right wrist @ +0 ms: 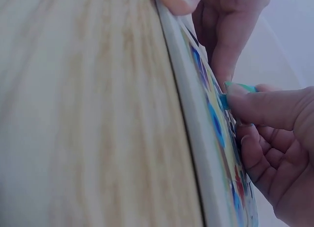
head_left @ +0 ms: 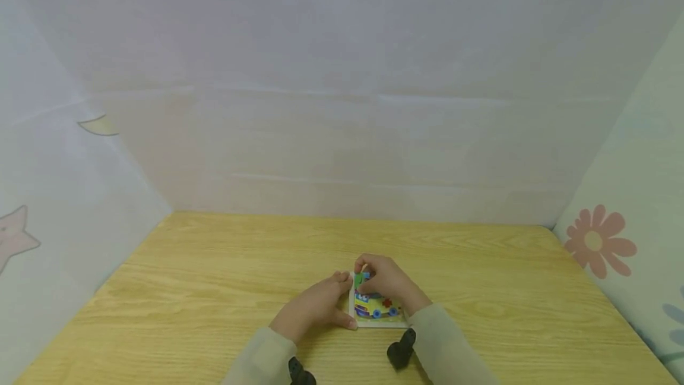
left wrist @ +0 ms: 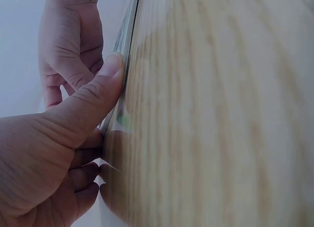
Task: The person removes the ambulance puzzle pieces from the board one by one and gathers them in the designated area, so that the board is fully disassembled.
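A white-framed jigsaw puzzle board lies flat on the table, showing a yellow cartoon ambulance with eyes, blue wheels and a red cross. My left hand holds the board's left side. Its thumb is on the near left corner, and the other fingers are farther up the edge. Between thumb and fingers, my right hand pinches a green puzzle piece over the upper left part of the picture. Whether the piece touches the board cannot be told. The right hand covers the board's upper right part.
A light wood table extends around the board on all sides. Pale cloth walls with printed shapes close it in at the back and sides. A black wrist strap mount hangs by the right sleeve.
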The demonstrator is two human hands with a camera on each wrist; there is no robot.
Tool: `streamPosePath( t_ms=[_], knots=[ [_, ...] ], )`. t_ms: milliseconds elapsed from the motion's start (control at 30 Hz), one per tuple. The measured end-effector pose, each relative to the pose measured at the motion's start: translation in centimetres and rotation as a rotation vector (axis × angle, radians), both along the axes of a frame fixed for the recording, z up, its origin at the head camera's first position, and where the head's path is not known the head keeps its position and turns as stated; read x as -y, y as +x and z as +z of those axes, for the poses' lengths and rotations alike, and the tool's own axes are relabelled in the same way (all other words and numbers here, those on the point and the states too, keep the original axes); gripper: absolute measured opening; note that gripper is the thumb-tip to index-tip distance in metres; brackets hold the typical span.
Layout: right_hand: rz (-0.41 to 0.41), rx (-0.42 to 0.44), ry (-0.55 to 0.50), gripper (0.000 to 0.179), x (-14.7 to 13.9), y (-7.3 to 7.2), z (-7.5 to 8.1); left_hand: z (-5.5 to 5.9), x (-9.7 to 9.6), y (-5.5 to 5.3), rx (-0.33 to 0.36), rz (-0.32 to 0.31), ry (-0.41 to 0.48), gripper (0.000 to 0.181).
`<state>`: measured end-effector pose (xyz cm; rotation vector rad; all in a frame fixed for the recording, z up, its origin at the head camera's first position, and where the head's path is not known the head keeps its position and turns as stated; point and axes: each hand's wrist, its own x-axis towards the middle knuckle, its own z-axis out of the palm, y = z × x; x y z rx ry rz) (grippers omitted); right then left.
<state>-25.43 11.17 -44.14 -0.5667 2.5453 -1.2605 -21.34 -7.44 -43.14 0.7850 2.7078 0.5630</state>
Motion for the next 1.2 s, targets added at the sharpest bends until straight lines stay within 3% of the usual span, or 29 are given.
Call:
streamPosePath(
  t_ms=[200,433,800,1000,1200],
  knots=[
    [-0.022,0.031,-0.023,0.016,-0.3,-0.3,0.0,0.2,-0.1,0.2,0.018,-0.006,0.031,0.092],
    [-0.055,0.113,-0.140,0.006,-0.4,-0.6,-0.1,0.4,-0.1,0.3,0.028,0.005,0.035,0.091],
    [-0.209,0.121,-0.228,0.024,-0.7,-0.5,-0.1,0.3,0.1,0.3,0.034,0.021,0.035,0.092],
    [-0.283,0.097,-0.229,0.015,-0.9,-0.5,0.2,0.1,0.2,0.3,0.050,0.027,0.054,0.093],
    [-0.379,0.134,-0.283,0.012,-1.3,-0.5,0.1,-0.1,0.2,0.2,0.048,0.028,0.055,0.093]
  ],
)
